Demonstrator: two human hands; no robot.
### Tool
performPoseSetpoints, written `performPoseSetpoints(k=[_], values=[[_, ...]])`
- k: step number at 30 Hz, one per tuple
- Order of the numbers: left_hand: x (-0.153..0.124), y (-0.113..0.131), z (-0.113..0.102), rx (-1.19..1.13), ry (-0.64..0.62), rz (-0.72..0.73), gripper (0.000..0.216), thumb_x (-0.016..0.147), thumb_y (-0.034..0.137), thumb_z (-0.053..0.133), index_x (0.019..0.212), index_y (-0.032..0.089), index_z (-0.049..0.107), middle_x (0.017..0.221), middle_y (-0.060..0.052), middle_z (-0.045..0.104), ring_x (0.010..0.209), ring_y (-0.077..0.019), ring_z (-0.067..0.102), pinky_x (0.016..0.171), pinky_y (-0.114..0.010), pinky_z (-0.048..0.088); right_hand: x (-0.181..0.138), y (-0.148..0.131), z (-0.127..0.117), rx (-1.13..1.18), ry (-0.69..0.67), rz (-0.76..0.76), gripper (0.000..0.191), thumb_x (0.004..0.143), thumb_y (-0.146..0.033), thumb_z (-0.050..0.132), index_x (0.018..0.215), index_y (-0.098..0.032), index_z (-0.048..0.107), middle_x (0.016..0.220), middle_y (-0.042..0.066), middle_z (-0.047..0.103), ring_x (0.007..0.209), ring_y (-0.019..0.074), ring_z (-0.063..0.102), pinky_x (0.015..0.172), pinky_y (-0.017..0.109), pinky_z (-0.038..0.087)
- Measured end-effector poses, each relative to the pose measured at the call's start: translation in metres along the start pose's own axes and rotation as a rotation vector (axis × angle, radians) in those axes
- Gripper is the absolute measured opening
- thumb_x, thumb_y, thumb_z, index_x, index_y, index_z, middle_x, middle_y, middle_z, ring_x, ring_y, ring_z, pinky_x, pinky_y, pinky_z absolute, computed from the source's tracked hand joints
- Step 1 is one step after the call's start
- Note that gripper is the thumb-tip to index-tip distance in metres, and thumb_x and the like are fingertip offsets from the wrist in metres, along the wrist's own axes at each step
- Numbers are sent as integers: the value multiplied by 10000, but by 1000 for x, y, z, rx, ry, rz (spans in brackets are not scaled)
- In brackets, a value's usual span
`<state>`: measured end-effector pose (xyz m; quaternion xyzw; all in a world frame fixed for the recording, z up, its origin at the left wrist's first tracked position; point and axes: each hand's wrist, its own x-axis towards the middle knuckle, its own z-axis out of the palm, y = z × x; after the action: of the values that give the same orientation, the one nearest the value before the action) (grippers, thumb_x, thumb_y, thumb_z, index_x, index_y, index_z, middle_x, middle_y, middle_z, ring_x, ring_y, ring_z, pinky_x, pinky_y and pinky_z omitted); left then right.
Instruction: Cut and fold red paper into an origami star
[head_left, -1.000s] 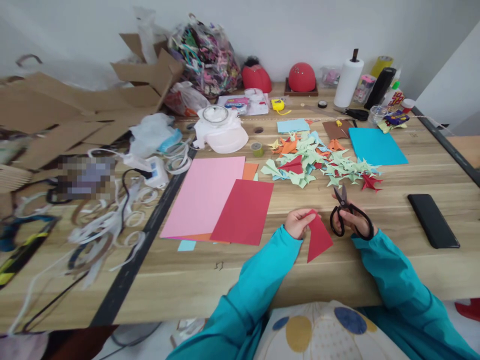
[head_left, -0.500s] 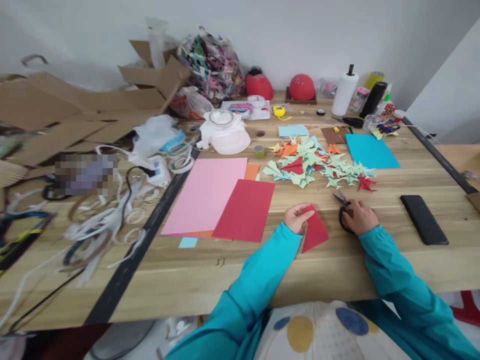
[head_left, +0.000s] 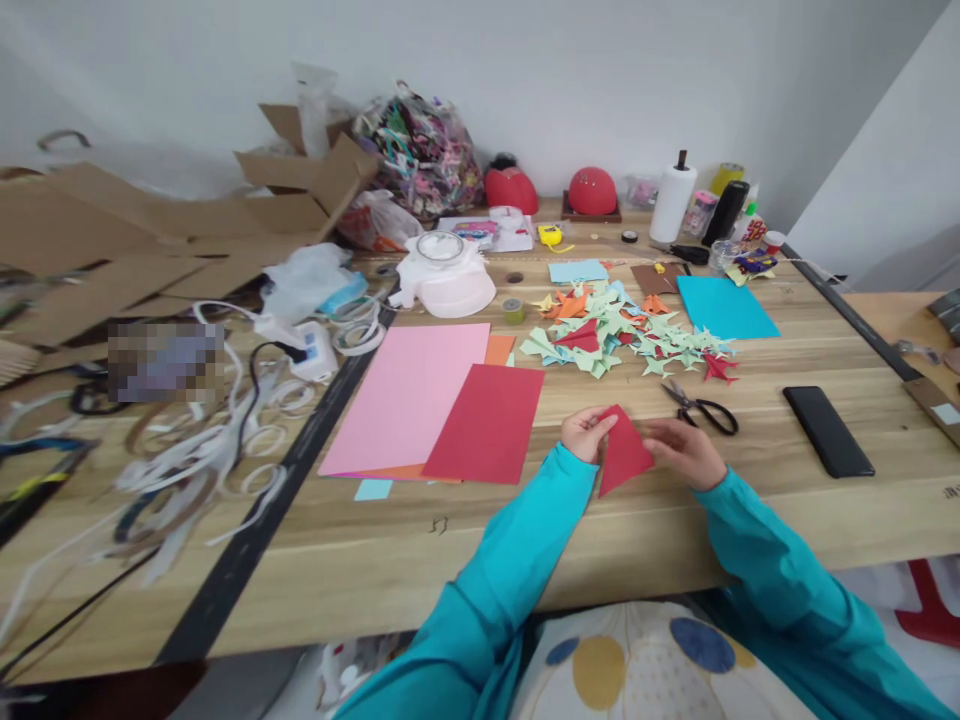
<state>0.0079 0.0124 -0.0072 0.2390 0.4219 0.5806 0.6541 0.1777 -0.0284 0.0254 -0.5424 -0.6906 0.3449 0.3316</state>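
Between thumb and fingers, my left hand (head_left: 587, 434) pinches a small piece of red paper (head_left: 624, 454) by its upper left edge. My right hand (head_left: 684, 449) touches the right corner of that paper, with thumb and fingertips closed on it. The scissors (head_left: 701, 408) with black handles lie on the table just beyond my right hand. A larger sheet of red paper (head_left: 486, 424) rests to the left, overlapping a pink sheet (head_left: 409, 390). Farther back spreads a pile of folded paper pieces (head_left: 615, 325), mostly pale green, with some red and orange.
A black phone (head_left: 828, 430) lies at the right. Blue paper (head_left: 727, 307) sits behind the folded pile. Tangled white cables and strips (head_left: 225, 450) cover the left side, before an open cardboard box (head_left: 300, 190). A white paper roll (head_left: 673, 203) stands at the back.
My right hand has let go of the scissors, which now lie on the table. It has moved left onto the red paper's corner. The left hand keeps its hold.
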Motion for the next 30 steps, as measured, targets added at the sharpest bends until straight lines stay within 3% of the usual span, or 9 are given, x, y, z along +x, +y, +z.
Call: performPoseSetpoints(k=[1, 3, 7, 14, 19, 23, 27, 30], values=[[-1, 1, 1, -20, 4, -11, 418, 367, 278, 812, 727, 121, 668, 581, -28, 671, 495, -120, 596, 519, -243, 478, 0, 0, 8, 54, -58, 20, 376, 716, -429, 580, 998, -182, 564, 722, 55, 626, 614, 190, 572, 555, 328, 474], [-3, 4, 2, -67, -7, -45, 422, 382, 307, 806, 739, 127, 671, 604, -30, 675, 529, -124, 610, 545, -248, 487, 2, 1, 21, 51, -8, 54, 321, 686, -446, 603, 878, -189, 577, 615, 28, 597, 515, 162, 532, 508, 318, 459], [-4, 5, 1, -34, -32, -71, 471, 363, 381, 797, 736, 125, 666, 655, -49, 680, 602, -154, 634, 588, -284, 503, 16, 1, 25, 294, -34, 167, 333, 688, -474, 570, 827, -173, 535, 589, 21, 611, 437, 142, 542, 425, 288, 452], [2, 3, -7, 176, 46, 48, 403, 435, 364, 769, 726, 104, 668, 640, -47, 670, 589, -153, 616, 574, -274, 491, 32, 6, 26, 452, -51, 198, 412, 617, -487, 621, 861, -162, 553, 497, -3, 609, 414, 168, 589, 384, 265, 465], [4, 24, -20, 358, 58, 122, 271, 561, 312, 695, 736, 108, 660, 545, -33, 637, 523, -167, 606, 531, -290, 495, 32, 14, 32, 510, 40, 175, 386, 635, -514, 607, 829, -182, 568, 454, -12, 587, 396, 168, 586, 360, 259, 460], [0, 64, -50, 1003, 167, 470, 198, 689, 283, 567, 784, 142, 669, 763, -74, 693, 751, -201, 642, 711, -316, 501, 35, 15, 24, 634, 137, 251, 414, 558, -531, 660, 722, -169, 544, 420, -23, 571, 332, 137, 550, 318, 218, 431], [-10, 103, -87, 1676, 148, 443, 259, 762, 253, 449, 866, 158, 667, 902, -106, 685, 855, -241, 631, 763, -339, 475, 35, 12, 21, 633, 91, 258, 382, 591, -517, 645, 655, -154, 543, 379, -26, 554, 274, 102, 495, 272, 178, 374], [-22, 119, -102, 2030, 78, 255, 278, 782, 243, 404, 840, 170, 666, 888, -120, 678, 837, -261, 631, 718, -344, 473, 32, 9, 23, 586, 118, 235, 356, 625, -499, 626, 644, -151, 551, 359, -37, 541, 221, 60, 403, 226, 150, 266]])
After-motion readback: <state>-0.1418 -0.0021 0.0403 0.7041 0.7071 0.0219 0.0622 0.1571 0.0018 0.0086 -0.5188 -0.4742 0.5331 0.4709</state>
